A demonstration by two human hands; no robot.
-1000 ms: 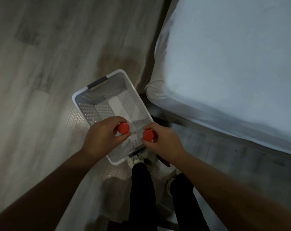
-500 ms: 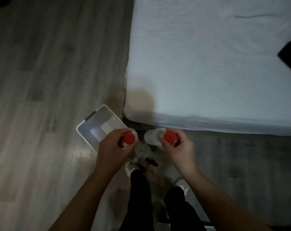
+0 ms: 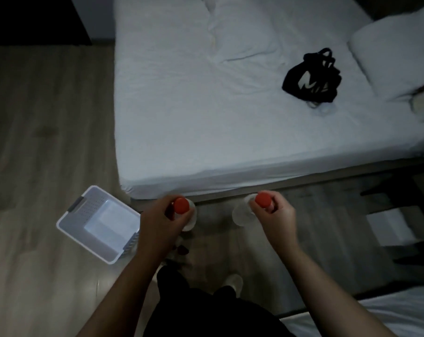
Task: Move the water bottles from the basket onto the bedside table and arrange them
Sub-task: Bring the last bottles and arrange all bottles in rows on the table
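You had a water bottle in each hand. Your left hand [image 3: 161, 221] was curled round the neck of the left bottle [image 3: 191, 218], just under its red top, and your right hand [image 3: 275, 215] gripped the right bottle [image 3: 240, 214] the same way, fingers wrapped below the top. Both bottles hung roughly upright in the air, touching nothing but your hands, over the floor [image 3: 36, 142] along the near edge of the bed [image 3: 206, 130]. They were near each other but apart.

The basket [image 3: 60, 223] sat on the floor just off the bed's near left corner, to the left of your left forearm. No bottle showed in the part of it you could see; its right corner was hidden behind that forearm.

So the lifting looked done for these two, and possibly for all of them. Neither bottle had been set down yet. A dark piece of furniture [image 3: 395, 190] stood at the right, between this bed and a second bed [image 3: 376, 312] at the lower right corner. It may have been the bedside table, but the dim light left that unsure, and its top could not be read. What seemed left was the carry to the right, then standing both bottles on the table and lining them up. A black bag [image 3: 312, 77] lay on the bed, well away from your hands.
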